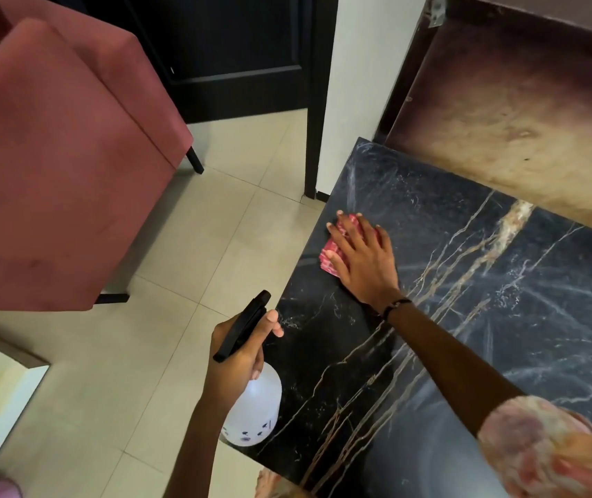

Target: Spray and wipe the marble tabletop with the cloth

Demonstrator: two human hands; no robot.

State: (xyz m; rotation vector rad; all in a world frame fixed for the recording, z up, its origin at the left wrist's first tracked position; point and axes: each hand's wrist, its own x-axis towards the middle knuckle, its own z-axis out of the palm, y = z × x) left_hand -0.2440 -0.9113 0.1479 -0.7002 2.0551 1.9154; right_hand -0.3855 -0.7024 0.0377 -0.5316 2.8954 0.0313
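The right hand point(362, 262) lay flat, fingers spread, on a red cloth point(334, 246) and pressed it against the black marble desk point(467, 318) near the desk's far left edge; the cloth showed mostly under the fingertips and on the thumb side, folded or bunched, though the hand covered too much of it to tell which. A dark band point(397, 305) circled the right wrist, and a patterned pink and orange sleeve point(539, 443) covered the upper arm at the lower right. The left hand point(240, 357) held a spray bottle point(255, 411) just off the desk's left edge, above the tiled floor point(215, 246); its grip was wrapped around the neck below the black trigger head point(242, 323), with one finger stretched forward beside the trigger. The bottle's body was translucent white with small dark marks near its base, and it was tilted so that the nozzle pointed up and away. Pale streaks marked the marble beyond the cloth, toward the far corner. A pink upholstered chair point(60, 156) stood on the floor at the left, well apart from the desk, and a dark door point(237, 55) stood behind it.
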